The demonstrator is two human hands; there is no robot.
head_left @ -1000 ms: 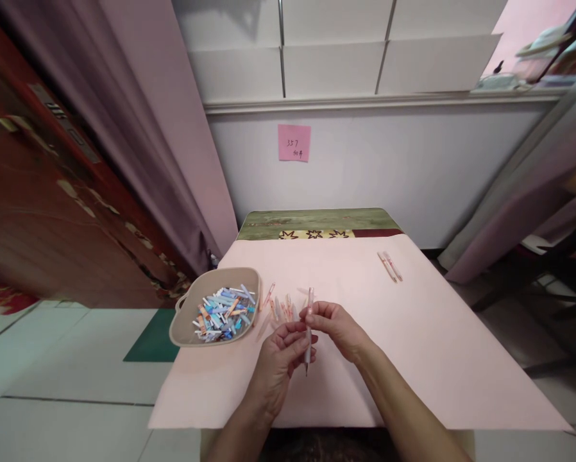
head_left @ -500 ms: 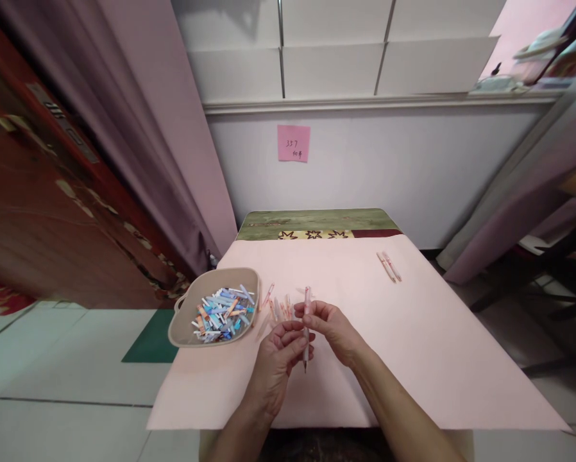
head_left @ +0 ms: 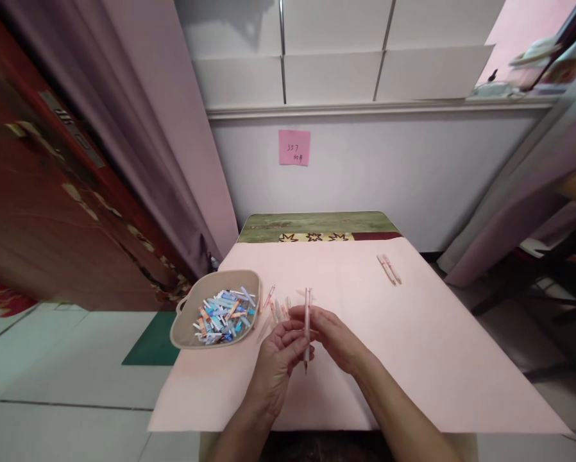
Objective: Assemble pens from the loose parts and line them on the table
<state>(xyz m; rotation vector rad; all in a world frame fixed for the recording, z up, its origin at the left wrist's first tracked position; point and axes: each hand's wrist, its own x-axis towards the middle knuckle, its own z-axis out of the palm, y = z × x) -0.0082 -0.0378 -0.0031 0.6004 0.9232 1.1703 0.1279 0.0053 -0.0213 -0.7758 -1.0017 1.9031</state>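
Observation:
A slim translucent pen (head_left: 308,314) with pink markings stands almost upright, its tip pointing down toward me. My left hand (head_left: 281,353) is closed round its lower half, pinching it between thumb and fingers. Just behind the pen, my right hand (head_left: 333,337) has its fingers stretched out to the left. Its fingertips are close to several loose clear and pinkish pen parts (head_left: 279,310) on the pink table cover; whether they touch is hard to see. Two finished-looking pens (head_left: 389,269) lie side by side at the right back.
A beige basket (head_left: 179,324) filled with blue, white and orange pen parts (head_left: 224,313) stands at the table's left edge. The pink cover (head_left: 413,359) lies over a green patterned table (head_left: 317,221). Behind it, a pink note (head_left: 294,147) is stuck on the wall.
My right thumb and fingers have come off the pen's upper part, and the right hand has shifted left behind it. The left hand keeps the pen in nearly the same place.

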